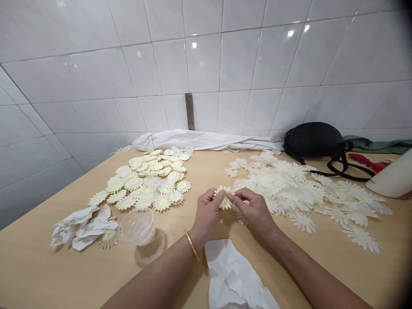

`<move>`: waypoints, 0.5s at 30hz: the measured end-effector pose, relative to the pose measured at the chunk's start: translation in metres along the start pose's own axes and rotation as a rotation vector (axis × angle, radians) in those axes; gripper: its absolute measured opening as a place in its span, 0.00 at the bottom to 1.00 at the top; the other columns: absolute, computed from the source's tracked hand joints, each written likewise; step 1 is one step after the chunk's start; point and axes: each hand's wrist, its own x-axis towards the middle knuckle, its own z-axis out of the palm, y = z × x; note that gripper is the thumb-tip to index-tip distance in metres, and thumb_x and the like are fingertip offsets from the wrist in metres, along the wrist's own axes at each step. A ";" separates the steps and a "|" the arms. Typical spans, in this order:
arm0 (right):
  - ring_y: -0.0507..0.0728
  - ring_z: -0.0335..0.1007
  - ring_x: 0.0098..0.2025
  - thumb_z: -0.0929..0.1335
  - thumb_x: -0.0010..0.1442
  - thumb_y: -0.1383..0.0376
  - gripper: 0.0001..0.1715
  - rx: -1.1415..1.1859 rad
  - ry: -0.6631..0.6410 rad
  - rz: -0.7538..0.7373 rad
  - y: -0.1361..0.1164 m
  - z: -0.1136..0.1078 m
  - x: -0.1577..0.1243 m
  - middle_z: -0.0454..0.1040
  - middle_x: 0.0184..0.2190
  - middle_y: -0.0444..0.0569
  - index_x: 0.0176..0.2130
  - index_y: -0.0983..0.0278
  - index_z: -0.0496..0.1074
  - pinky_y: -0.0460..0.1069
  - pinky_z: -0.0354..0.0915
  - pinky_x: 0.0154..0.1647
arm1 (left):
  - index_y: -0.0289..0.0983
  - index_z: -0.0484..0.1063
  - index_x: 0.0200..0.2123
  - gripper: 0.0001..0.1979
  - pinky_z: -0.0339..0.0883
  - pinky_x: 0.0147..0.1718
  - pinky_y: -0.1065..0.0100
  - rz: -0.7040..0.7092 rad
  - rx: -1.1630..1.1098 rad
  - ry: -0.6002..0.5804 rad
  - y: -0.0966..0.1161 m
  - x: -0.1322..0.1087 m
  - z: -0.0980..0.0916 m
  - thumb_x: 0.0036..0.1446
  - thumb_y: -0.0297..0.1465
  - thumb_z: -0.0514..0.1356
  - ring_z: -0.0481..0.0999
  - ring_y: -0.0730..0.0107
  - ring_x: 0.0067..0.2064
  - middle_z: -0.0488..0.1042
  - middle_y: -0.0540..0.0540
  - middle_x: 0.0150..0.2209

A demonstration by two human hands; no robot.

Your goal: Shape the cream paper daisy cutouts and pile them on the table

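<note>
My left hand (207, 211) and my right hand (252, 209) meet over the middle of the table. Both pinch one cream artificial flower (225, 198), thumbs pressed near its centre. Another white flower partly shows beneath my right hand. To the left lies a pile of yellowish-white flowers (144, 180). A larger heap of white flower pieces (289, 184) spreads out on the right, close to my right hand. Below my hands a crumpled white paper (233, 274) lies on the table.
A clear plastic cup (137, 226) stands left of my forearm, beside crumpled tissue (84, 227) and a single flower (108, 239). Rolled white cloth (199, 140) runs along the tiled wall. A black bag (313, 139) with a strap and a pale cylinder (394, 176) sit at the right.
</note>
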 end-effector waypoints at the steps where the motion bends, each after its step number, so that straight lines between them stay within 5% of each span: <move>1: 0.54 0.63 0.30 0.63 0.54 0.58 0.14 -0.088 0.033 -0.021 0.003 -0.003 0.002 0.69 0.24 0.47 0.24 0.64 0.68 0.49 0.58 0.33 | 0.33 0.65 0.23 0.14 0.58 0.23 0.75 -0.011 -0.010 0.043 0.000 0.001 -0.002 0.46 0.39 0.61 0.63 0.80 0.22 0.64 0.53 0.20; 7: 0.66 0.56 0.47 0.62 0.53 0.63 0.11 -0.684 0.222 0.005 0.026 -0.020 0.013 0.69 0.47 0.53 0.25 0.63 0.71 0.60 0.53 0.41 | 0.32 0.65 0.31 0.12 0.61 0.20 0.74 -0.259 -0.169 0.071 0.003 0.007 -0.009 0.47 0.35 0.61 0.73 0.71 0.25 0.73 0.43 0.29; 11: 0.62 0.59 0.45 0.60 0.56 0.65 0.10 -0.589 0.332 -0.117 0.018 -0.017 0.011 0.71 0.43 0.52 0.32 0.62 0.70 0.57 0.55 0.42 | 0.31 0.65 0.29 0.11 0.63 0.23 0.74 -0.268 -0.180 -0.001 0.001 0.006 -0.008 0.43 0.29 0.63 0.73 0.73 0.25 0.73 0.42 0.27; 15: 0.57 0.64 0.38 0.60 0.58 0.63 0.10 -0.277 0.233 -0.222 0.005 -0.007 0.004 0.72 0.32 0.49 0.32 0.63 0.68 0.51 0.58 0.40 | 0.33 0.64 0.26 0.11 0.57 0.17 0.75 -0.242 -0.080 -0.029 -0.002 0.003 -0.005 0.44 0.33 0.62 0.65 0.78 0.17 0.69 0.48 0.18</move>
